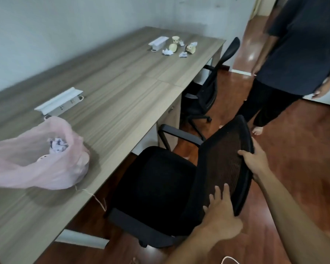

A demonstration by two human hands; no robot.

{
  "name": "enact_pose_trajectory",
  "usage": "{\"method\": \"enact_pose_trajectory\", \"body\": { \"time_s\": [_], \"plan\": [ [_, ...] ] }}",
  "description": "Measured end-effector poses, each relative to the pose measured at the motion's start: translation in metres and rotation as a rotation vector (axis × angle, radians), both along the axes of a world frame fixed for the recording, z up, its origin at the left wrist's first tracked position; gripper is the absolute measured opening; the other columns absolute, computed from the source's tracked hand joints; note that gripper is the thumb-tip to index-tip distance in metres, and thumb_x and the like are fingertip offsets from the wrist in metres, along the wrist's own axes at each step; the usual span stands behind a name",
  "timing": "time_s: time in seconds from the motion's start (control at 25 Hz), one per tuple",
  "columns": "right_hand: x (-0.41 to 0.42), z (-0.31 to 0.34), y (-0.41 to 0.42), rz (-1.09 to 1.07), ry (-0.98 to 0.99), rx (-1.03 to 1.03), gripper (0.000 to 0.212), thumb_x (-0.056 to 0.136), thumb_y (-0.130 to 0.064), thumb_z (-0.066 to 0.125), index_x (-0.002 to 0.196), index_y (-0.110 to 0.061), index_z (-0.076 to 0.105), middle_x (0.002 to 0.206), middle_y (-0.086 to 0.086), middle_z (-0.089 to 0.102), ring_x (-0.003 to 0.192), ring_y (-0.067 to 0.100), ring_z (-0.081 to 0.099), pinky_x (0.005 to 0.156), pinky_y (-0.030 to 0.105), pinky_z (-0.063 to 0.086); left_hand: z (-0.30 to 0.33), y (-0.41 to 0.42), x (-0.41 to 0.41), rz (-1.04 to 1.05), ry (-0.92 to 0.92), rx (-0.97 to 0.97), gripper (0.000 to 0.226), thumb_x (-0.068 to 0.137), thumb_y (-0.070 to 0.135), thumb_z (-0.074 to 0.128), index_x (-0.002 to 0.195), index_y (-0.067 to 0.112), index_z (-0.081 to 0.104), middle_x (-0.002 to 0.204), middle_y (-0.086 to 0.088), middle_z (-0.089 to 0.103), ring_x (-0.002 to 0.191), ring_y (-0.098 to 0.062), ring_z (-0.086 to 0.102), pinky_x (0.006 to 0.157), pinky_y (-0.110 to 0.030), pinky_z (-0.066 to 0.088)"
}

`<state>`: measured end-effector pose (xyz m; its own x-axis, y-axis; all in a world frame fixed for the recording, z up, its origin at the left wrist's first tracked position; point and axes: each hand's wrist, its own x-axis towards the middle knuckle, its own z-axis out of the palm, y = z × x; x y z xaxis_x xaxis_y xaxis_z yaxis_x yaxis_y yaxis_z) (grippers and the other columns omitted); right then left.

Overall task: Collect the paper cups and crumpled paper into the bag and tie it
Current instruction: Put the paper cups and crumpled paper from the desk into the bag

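While both arms reach forward, left hand (220, 214) seemingly flat on chair back (225, 159), right hand (255, 161) gripping its edge.

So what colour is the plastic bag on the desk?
Translucent pale pink bag, seen in the head view.

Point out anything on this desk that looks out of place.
Tipped cream paper cups and crumpled white paper balls lie scattered at the wooden desk's far end, well apart from the translucent pink plastic bag, which slumps open near the front edge.
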<state>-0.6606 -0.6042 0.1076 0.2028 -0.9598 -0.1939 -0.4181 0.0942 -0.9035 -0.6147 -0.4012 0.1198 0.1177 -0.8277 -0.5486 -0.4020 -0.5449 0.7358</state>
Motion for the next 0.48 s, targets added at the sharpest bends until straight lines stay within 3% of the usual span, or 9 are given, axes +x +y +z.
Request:
{"method": "enact_pose_trajectory", "body": {
  "time_s": [0.2,0.4,0.48],
  "plan": [
    [0.039,-0.005,0.033,-0.070,-0.046,0.005,0.059,0.087,-0.009,0.059,0.135,-0.041,0.047,0.123,0.000,0.061,0.110,0.030,0.059,0.095,0.049,0.052,0.003,0.031,0.064,-0.015,0.028,0.007,0.094,0.086,0.024,0.057,0.156,0.034,-0.005,0.165,0.006,-0.012,0.152,-0.024,-0.007,0.121,-0.052,0.005],
    [0.048,-0.012,0.062,-0.113,-0.066,-0.004,0.058,0.088,-0.008,0.058,0.135,-0.039,0.047,0.114,-0.002,0.059,0.108,0.027,0.058,0.096,0.046,0.051,-0.001,0.058,0.089,-0.076,0.038,0.042,0.093,0.086,0.019,0.055,0.156,0.035,-0.003,0.164,0.011,-0.014,0.151,-0.024,-0.009,0.119,-0.057,0.015],
    [0.046,-0.015,0.070,-0.130,-0.083,0.001,0.058,0.087,-0.008,0.059,0.134,-0.040,0.048,0.115,-0.002,0.061,0.107,0.027,0.059,0.096,0.046,0.051,-0.002,0.066,0.088,-0.093,0.058,0.052,0.091,0.088,0.018,0.054,0.156,0.036,-0.004,0.164,0.012,-0.014,0.151,-0.024,-0.011,0.119,-0.058,0.012]
  ]
}}
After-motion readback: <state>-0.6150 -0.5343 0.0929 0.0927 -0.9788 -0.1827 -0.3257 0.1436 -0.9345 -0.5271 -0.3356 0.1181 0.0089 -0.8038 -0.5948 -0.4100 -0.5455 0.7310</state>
